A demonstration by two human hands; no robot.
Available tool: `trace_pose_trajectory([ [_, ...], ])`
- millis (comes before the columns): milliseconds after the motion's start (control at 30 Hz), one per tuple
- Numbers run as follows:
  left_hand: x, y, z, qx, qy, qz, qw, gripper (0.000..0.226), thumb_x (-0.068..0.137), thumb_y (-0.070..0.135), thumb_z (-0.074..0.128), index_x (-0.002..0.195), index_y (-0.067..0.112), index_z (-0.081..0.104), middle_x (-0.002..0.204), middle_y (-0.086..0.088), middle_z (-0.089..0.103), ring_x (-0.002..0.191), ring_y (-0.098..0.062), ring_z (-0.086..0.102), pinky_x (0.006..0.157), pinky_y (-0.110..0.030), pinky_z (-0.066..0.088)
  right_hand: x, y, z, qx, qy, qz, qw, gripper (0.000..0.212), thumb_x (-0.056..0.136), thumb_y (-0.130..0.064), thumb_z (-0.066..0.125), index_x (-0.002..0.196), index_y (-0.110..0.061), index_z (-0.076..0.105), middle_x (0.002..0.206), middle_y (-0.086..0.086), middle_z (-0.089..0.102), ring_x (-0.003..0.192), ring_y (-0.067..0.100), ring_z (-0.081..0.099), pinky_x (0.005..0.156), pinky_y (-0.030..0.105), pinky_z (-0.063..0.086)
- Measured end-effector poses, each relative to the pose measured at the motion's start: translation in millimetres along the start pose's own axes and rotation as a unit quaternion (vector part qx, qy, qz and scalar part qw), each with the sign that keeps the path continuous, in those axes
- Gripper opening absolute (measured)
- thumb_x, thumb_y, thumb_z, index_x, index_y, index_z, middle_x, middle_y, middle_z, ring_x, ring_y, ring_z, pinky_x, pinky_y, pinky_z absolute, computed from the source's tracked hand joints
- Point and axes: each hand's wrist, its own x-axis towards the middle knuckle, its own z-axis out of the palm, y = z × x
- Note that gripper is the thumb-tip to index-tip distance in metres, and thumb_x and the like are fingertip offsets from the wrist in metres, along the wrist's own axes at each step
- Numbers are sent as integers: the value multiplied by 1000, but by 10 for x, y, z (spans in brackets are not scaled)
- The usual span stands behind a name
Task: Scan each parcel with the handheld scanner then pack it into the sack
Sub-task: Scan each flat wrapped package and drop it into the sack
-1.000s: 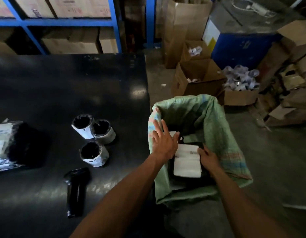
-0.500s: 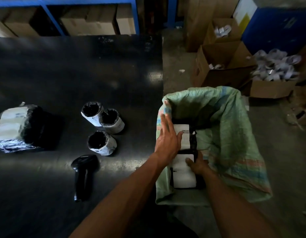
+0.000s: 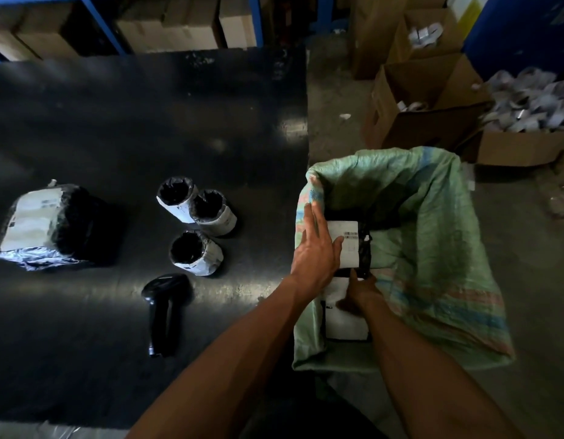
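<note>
Parcel (image 3: 348, 245), black-wrapped with white barcode label, lies inside green sack (image 3: 439, 236).

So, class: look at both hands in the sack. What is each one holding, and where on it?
The left hand lies flat, fingers straight, on the upper parcel, gripping nothing. The right hand touches the lower parcel at its top edge; whether it grips cannot be told.

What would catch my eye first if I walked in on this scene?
Probably the green woven sack standing open beside the black table, with both hands inside: the left hand lies flat on a black parcel with a white label, the right hand is lower among the parcels. On the table, three small round parcels cluster above a black handheld scanner.
</note>
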Motion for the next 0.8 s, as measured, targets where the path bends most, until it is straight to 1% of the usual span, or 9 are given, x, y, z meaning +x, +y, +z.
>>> trace_pose_trajectory([
  [100,-79,6,10,15,-12,5,1000,81,104,40,40,156,1,-7,164,-23,-2,143,-38,34,93,-47,55,-6,-4,12,10,9,4,1000,116,83,-43,76,160,-10,-4,163,20,20,148,37,28,116,44,37],
  [200,-68,18,-13,23,-26,19,999,80,104,40,40,156,2,-7,164,-22,-4,146,-39,28,97,-49,53,-51,-26,-53,2,-6,25,1000,121,87,-47,72,158,-5,-15,165,25,4,151,41,18,121,43,29],
  [267,-29,-3,-32,14,-37,17,999,81,104,39,40,157,2,-8,164,-23,-5,147,-40,26,101,-50,50,-75,-40,-77,15,-18,34,999,125,84,-56,72,157,-13,-21,163,27,-14,153,43,8,122,43,25],
  [333,24,-25,-64,-1,-44,15,999,81,104,38,41,157,2,-8,164,-23,-6,148,-41,22,104,-53,47,-102,-58,-108,47,2,29,998,118,85,-61,66,159,-20,-17,161,28,-21,153,44,5,122,44,25],
  [400,53,-39,-79,-6,-49,8,999,82,103,33,44,157,2,-8,164,-24,-5,146,-44,25,104,-54,46,-177,-74,-132,85,29,19,996,105,90,-57,61,161,-24,-8,163,26,-19,153,45,4,123,47,23],
  [467,72,-36,-89,2,-60,-11,998,85,98,20,50,157,6,-10,162,-24,3,135,-48,40,98,-53,49,-281,-61,-201,113,65,6,991,93,95,-50,60,162,-25,1,165,23,-14,154,42,6,123,47,22],
  [533,66,-39,-121,-11,-58,-48,997,93,92,10,55,158,13,-10,157,-20,18,117,-49,55,89,-52,49,-397,-26,-306,145,89,0,985,83,96,-45,60,161,-24,14,167,22,0,152,40,15,121,42,26],
  [667,-11,-23,-196,-37,-28,-92,995,96,88,6,57,158,14,-7,147,-18,30,109,-45,57,84,-49,48,-613,20,-499,169,123,-9,978,69,97,-40,58,155,-16,31,158,18,34,148,36,25,116,38,29],
  [800,-73,6,-221,-47,-23,-81,995,91,89,4,54,159,11,-5,145,-18,33,106,-42,59,81,-46,49,-876,-67,-621,197,148,11,969,75,94,-45,62,155,-14,32,156,19,37,146,35,32,117,44,33],
])
